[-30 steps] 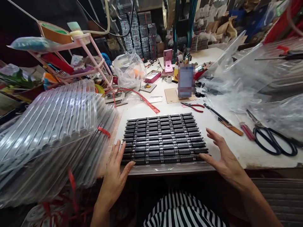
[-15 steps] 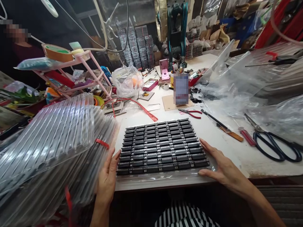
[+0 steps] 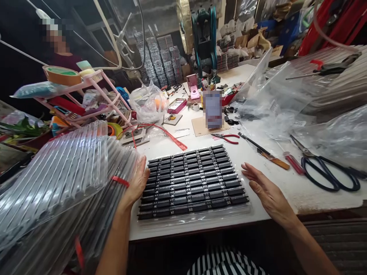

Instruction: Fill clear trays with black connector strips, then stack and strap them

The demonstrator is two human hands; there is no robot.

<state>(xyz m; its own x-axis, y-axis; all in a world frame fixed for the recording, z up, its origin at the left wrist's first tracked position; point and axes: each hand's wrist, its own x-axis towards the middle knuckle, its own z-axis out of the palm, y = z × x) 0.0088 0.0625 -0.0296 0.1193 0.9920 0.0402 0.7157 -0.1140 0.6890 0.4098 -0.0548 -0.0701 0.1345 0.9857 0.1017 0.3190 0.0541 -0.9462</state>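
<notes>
A clear plastic tray [image 3: 197,218] lies flat on the white table in front of me. Rows of black comb-like parts [image 3: 192,179] with fine metal pins fill it; they look like pin connectors. At the tray's left edge, my left hand [image 3: 138,180] has its fingers stretched out, against or very close to the far left corner. My right hand [image 3: 268,194] hovers just off the right side, fingers apart and holding nothing, with a gap between it and the tray.
Stacked clear ribbed trays [image 3: 57,164], tied with red string, crowd the left. To the right lie large black-handled scissors [image 3: 321,172], a red-handled screwdriver [image 3: 294,163], a wooden-handled blade [image 3: 275,159] and red pliers [image 3: 228,138]. A phone [image 3: 213,110] stands behind; another person is at far left.
My right hand has let go of the tray's right edge and moved slightly away. The left hand has slid forward along the left edge. The whole view has shifted a little.
</notes>
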